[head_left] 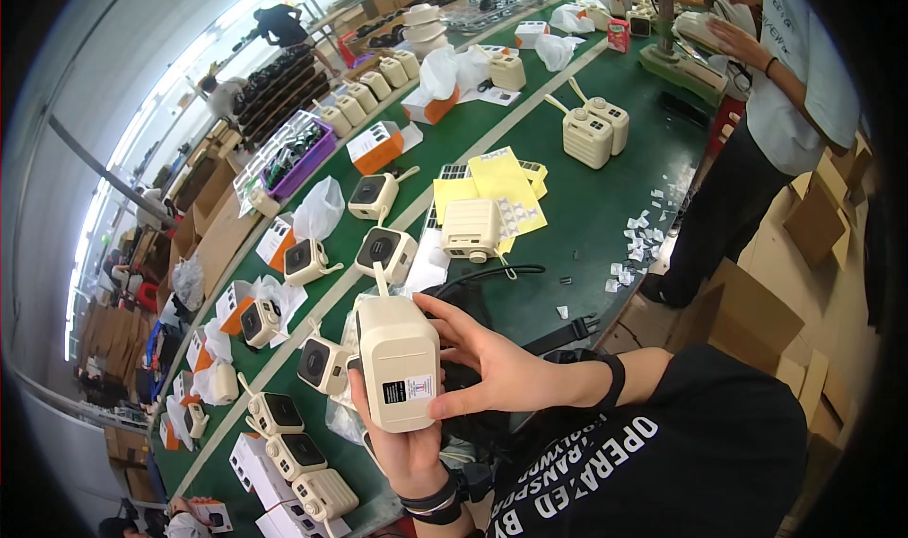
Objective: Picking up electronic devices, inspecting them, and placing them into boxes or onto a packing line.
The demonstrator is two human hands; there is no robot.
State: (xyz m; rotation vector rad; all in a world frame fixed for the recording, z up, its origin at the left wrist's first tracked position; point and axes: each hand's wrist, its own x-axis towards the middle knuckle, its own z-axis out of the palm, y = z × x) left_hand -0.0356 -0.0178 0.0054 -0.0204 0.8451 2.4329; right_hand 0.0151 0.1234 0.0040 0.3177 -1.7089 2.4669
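Both my hands hold up a cream, rounded box-shaped device (392, 344) with a loop strap at its top, its labelled flat side turned toward me. My left hand (409, 448) grips it from below and along its left edge. Across its right side lie the fingers of my right hand (487, 363), the thumb pressed near the label. Just beyond stands a similar device (386, 248) with a dark square panel. Another cream device (470, 228) rests on yellow sticker sheets (497, 174).
The green table (530, 320) carries several more devices, orange-and-white boxes (375, 147) and plastic bags (320, 209). Small paper scraps (638, 240) lie at its right edge. A purple crate (303, 159) stands beyond. At the right a person (780, 93) stands by a machine post (665, 13).
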